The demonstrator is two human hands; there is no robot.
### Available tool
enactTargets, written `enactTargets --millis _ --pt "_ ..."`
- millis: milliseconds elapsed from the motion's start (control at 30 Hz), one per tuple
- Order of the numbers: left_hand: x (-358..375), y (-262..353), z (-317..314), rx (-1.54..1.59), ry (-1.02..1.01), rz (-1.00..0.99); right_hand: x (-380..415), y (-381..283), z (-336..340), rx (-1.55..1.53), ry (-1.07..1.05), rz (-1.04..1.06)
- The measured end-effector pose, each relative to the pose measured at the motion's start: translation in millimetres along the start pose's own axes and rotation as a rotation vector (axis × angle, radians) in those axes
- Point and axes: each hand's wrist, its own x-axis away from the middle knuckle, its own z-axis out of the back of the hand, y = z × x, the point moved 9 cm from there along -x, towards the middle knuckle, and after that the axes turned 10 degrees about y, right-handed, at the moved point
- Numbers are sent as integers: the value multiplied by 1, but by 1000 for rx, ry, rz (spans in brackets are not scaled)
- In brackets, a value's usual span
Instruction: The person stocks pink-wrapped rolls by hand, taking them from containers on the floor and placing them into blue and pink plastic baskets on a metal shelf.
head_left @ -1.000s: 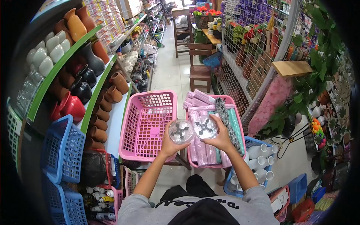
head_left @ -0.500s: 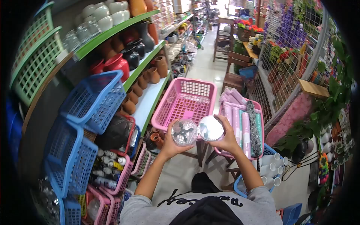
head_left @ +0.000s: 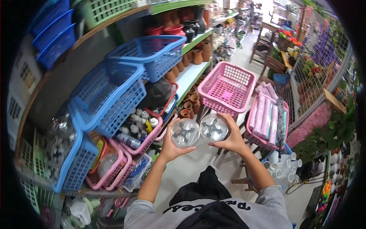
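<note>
My left hand [head_left: 173,143] grips a round clear container [head_left: 185,133] with a dark star-like shape showing inside. In my right hand [head_left: 230,135] is a second round clear container [head_left: 214,128] with a similar dark shape. The two containers are side by side, their rims very near each other; I cannot tell if they touch. Beyond them stands a pink basket [head_left: 237,105] with a small pink item [head_left: 227,94] on its bottom.
On the left are blue baskets [head_left: 110,97], pink baskets and shelves with clay pots [head_left: 197,56]. To the right, another pink basket holds wrapped rolls [head_left: 263,118], with white tubes [head_left: 280,171] below. An aisle [head_left: 244,49] runs ahead past wooden chairs.
The view has turned to the left, bringing more blue baskets in. Both containers are still held, and the bright glare on the right one has faded, showing its dark shape.
</note>
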Motion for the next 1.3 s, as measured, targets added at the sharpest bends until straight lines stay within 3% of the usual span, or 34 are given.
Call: enactTargets --millis 267,367,667,867,967,1300 --pt "68 45 88 -121 282 -4 1 -65 -78 -276 -243 122" --pt "95 60 117 -106 380 85 3 -82 -110 -342 -319 173" --pt "189 124 182 -401 650 110 33 -163 -183 -520 -532 323" --pt "228 161 228 -583 736 133 50 -215 -220 -616 -609 338" --pt "234 195 250 -794 781 22 44 -248 -234 -618 -624 427" --pt "227 249 345 -863 840 -37 11 -344 -285 -698 -573 542"
